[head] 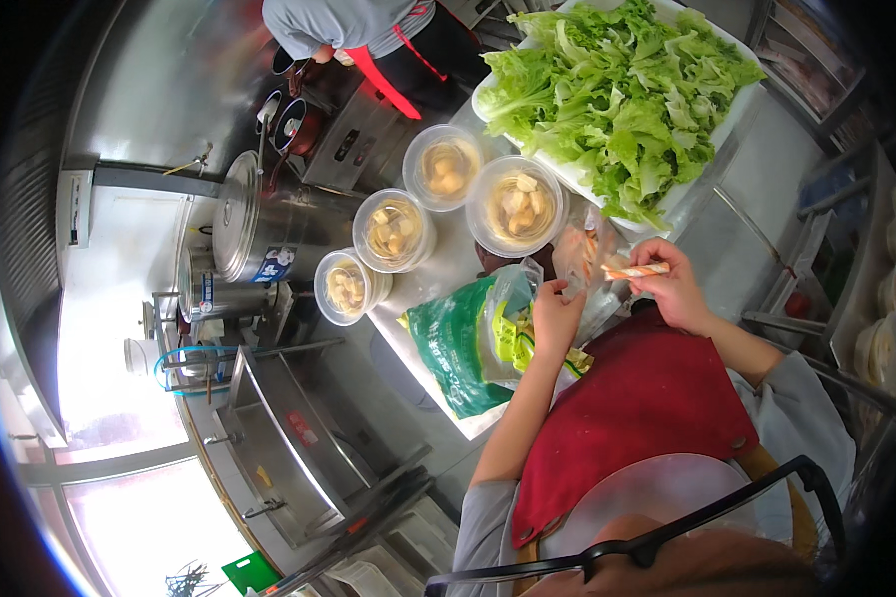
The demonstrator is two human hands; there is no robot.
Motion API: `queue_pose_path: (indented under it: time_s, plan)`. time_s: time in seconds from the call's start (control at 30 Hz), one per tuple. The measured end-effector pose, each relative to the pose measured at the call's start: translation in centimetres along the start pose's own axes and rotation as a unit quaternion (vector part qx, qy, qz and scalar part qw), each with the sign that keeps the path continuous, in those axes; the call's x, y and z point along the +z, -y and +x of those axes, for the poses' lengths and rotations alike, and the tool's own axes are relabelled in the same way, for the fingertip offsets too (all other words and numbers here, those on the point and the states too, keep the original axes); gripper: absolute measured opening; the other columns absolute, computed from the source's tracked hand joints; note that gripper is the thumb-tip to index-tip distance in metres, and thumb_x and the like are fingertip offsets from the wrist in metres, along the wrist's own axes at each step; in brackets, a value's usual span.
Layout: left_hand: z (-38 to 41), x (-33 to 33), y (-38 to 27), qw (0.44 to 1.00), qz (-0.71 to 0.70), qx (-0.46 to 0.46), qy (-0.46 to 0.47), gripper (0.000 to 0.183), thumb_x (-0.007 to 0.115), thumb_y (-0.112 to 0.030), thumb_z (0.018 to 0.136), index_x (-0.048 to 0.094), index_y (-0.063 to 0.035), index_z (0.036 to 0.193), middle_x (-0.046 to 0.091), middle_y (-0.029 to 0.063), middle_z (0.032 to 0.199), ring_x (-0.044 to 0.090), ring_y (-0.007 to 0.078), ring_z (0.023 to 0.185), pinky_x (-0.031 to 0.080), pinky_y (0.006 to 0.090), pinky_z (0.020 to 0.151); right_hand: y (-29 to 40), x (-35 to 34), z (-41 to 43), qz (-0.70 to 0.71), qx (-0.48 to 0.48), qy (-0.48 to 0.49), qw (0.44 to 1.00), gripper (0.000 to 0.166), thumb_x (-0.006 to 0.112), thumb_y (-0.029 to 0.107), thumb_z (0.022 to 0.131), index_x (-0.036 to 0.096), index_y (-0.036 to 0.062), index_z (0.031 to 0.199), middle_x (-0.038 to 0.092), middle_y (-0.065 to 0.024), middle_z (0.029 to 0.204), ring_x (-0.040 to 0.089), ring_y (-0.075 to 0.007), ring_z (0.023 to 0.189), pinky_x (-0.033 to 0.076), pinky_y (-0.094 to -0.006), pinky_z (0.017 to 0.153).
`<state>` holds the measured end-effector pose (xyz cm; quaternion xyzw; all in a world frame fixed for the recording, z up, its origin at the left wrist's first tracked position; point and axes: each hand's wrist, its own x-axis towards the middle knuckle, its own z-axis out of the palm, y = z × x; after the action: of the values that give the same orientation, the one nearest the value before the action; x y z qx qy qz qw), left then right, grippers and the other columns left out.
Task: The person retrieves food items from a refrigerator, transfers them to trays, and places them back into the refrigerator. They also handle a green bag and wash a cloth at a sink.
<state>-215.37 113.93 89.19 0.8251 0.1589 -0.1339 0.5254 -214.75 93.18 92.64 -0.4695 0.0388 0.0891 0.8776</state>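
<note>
My right hand (670,289) pinches an orange-and-white striped stick (638,271), which looks like a wrapped crab stick. Just left of it, my left hand (558,317) has its fingertips together at the edge of a clear plastic bag (579,250) with more striped sticks inside. A green printed food bag (448,343) lies beside my left forearm, with a crumpled yellow-green wrapper (511,339) partly hidden behind that arm. Beyond my hands stand several round clear tubs, among them a large tub (517,207) and another (393,230), holding noodle-like strands and pale chunks.
A white tray (735,123) heaped with leaf lettuce (620,104) fills the table's far right. At the far end a person (388,37) in a red apron bends over the stove. Large steel stockpots (291,224) and a steel sink (269,448) stand to the left.
</note>
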Motion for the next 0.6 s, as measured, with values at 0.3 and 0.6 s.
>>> queue_pose_path:
  time_s: [0.3,0.6]
  plan:
    - [-2.3,0.9,-2.4,0.953,-0.276,-0.109,-0.059,0.018,0.031,-0.02,0.102,0.037,-0.0033,0.105,0.059,0.015,0.091,0.053,0.0147,0.055,0.039,0.0251,0.041,-3.7,2.1,6.5,-0.266,-0.017,0.154,0.951,0.015,0.06,-0.004,0.071,0.052,0.0057,0.078,0.057,-0.0044,0.072,0.057,-0.0188,0.068,0.044,-0.0294,0.062]
    - [-4.2,1.7,-1.4,0.964,-0.244,-0.101,0.017,0.016,0.04,-0.017,0.1,0.032,-0.0064,0.109,0.055,0.0114,0.094,0.058,0.014,0.059,0.048,0.0248,0.043,-4.3,3.7,7.1,-0.565,-0.271,0.243,0.74,0.028,0.06,-0.009,0.063,0.064,0.0033,0.088,0.058,-0.0108,0.099,0.055,-0.0319,0.096,0.047,-0.0381,0.083]
